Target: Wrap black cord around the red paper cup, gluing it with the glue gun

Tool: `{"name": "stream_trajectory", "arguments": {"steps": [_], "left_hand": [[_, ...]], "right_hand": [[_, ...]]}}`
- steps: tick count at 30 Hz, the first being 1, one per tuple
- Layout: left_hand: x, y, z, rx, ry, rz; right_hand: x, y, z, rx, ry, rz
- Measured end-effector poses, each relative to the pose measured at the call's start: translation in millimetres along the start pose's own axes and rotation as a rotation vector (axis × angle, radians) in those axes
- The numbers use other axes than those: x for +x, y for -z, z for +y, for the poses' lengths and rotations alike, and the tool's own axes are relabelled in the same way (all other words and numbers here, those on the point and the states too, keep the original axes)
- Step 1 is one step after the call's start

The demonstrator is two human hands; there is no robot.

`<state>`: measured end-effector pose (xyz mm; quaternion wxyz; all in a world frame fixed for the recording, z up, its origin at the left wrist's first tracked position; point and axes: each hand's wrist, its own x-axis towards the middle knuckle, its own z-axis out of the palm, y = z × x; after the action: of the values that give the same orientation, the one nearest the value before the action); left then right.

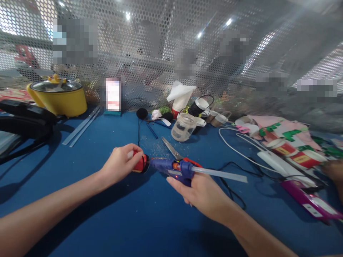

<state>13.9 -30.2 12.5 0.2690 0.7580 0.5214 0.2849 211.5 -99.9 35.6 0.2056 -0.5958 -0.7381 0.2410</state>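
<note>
My left hand [122, 160] is closed on a small red paper cup [138, 165] lying sideways, with a black band round its right end. A black yarn strand runs from near the cup to a black yarn ball [142, 114]. Wrapped round the handle of a blue hot glue gun [167, 166] is my right hand [205, 192]. The gun's nozzle points left, touching or very near the cup's dark end. A long translucent glue stick [222, 174] juts from its back. Open scissors [173, 148] with red handles lie behind the gun, partly hidden by it.
A clear plastic cup [183, 127] stands behind the scissors, near a black-wrapped cup [199, 106]. Loose glue sticks [81, 126] and a yellow pot [60, 101] are left. Cables, a white power strip [284, 167], red cups [307, 160] and a purple device [308, 200] occupy the right.
</note>
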Motion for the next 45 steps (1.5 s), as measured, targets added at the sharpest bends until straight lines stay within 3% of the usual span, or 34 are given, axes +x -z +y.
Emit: {"name": "stream_trajectory", "arguments": {"steps": [6, 23, 40, 45], "left_hand": [[-2.0, -0.5, 1.4, 0.059, -0.036, 0.009], [-3.1, -0.2, 3.7, 0.080, -0.040, -0.002], [-0.8, 0.1, 0.6, 0.017, 0.014, 0.009], [-0.4, 0.0, 1.1, 0.008, 0.020, 0.013]], "right_hand": [[4.1, 0.2, 0.0, 0.147, -0.131, -0.066], [7.4, 4.2, -1.5, 0.251, -0.139, -0.111], [0.3, 0.3, -1.1, 0.129, -0.162, -0.102], [-1.3, -0.2, -1.0, 0.059, -0.059, -0.050]]}}
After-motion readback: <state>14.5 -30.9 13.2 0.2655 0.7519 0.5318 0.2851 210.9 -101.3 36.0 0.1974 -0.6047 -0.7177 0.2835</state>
